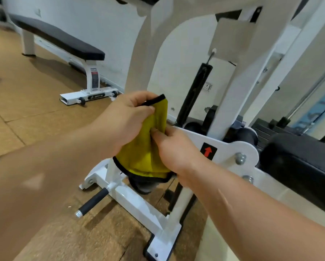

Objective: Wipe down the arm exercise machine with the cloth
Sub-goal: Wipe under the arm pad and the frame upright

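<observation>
I noted the left grip (124, 119) pinching the yellow cloth (144, 155) at its top hem and the right grip (175, 149) pinching its middle, with the arm exercise machine (233, 147) just behind both; bunched so, I judged it might slip or wipe poorly.

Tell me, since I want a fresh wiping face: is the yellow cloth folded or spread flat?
Folded: the yellow cloth hangs doubled over and bunched, pinched by the left hand near its top and the right hand beside it.
</observation>
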